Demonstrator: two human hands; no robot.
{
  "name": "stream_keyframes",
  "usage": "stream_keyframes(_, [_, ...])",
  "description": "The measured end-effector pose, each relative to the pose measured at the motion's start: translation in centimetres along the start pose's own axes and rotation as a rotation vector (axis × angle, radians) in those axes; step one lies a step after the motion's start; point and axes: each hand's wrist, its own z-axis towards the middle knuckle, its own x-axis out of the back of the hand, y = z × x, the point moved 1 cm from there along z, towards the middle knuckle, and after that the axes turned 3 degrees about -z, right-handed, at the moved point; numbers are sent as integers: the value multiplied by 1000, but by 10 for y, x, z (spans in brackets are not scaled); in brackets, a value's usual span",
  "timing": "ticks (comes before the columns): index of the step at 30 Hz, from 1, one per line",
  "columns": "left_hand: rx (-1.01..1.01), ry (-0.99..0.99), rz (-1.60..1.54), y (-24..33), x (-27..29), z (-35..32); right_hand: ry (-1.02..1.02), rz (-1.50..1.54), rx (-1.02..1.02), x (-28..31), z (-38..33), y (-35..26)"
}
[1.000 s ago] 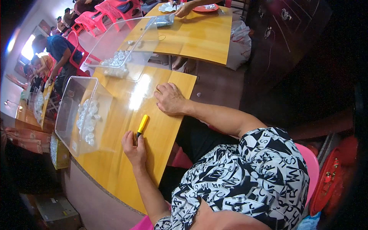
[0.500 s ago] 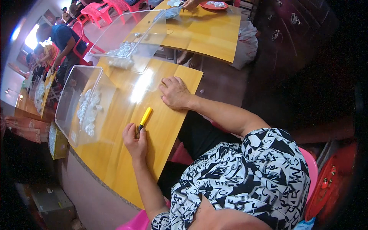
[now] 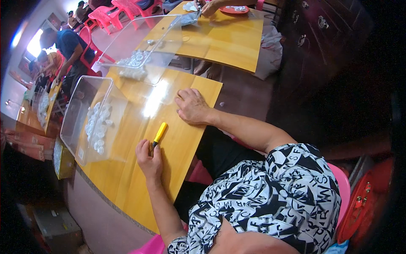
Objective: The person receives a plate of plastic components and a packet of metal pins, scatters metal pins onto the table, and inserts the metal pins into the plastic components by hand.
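Observation:
My left hand rests on the yellow wooden table, its thumb and fingers closed round the black end of a small yellow-handled tool. The yellow handle points away from me; its kind I cannot make out. Farther right, my right hand lies on the table near its right edge, fingers curled under, and whatever may be beneath them is hidden. To the left of both hands stands a clear plastic bin, with a heap of small white round plastic pieces beside and behind its wall.
A second clear bin with white pieces stands at the table's far end. Beyond is another table, where a co-worker's hand works near a red plate. Dark drawers rise at the right.
The view has shifted slightly. Both my hands stay almost in place, the left one still on the tool. The co-worker's hand at the far table has moved a little.

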Motion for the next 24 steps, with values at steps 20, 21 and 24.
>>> stream_keyframes(20, [57,-14,-26,-3,5,-3,-12,14,-10,-5,0,-1])
stream_keyframes(21, [69,4,-19,-3,5,-3,47,-30,1,-9,1,-3])
stream_keyframes(24, [59,41,33,2,4,-2,-52,43,0,-9,7,-1])
